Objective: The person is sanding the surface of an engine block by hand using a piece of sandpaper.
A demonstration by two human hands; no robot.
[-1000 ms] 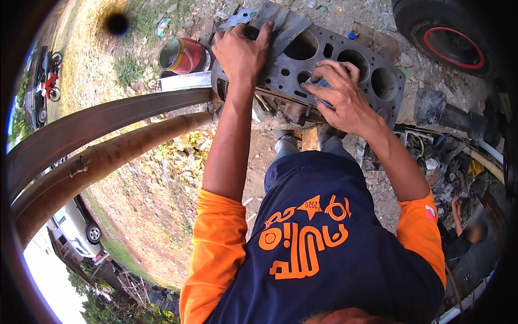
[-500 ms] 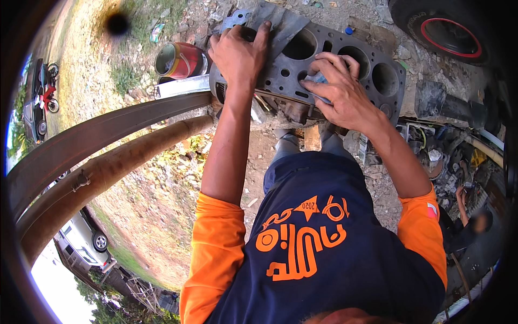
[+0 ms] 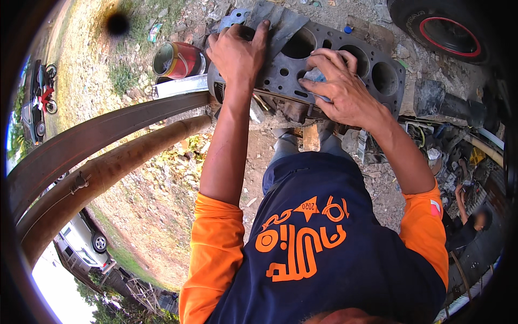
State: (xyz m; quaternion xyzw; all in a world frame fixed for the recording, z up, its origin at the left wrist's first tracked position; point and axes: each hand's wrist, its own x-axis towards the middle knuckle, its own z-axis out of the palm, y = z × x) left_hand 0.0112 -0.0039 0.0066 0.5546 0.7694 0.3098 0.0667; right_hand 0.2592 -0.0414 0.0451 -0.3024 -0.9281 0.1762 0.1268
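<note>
Engine block (image 3: 345,51), left hand (image 3: 237,51) spread flat at its left edge, right hand (image 3: 340,89) pinching small pad (image 3: 315,76).

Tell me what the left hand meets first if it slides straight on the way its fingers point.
The left hand lies flat on the engine block, fingers pointing to its far edge. The dark sheet at the fingertips looks first; depth is unclear.
</note>
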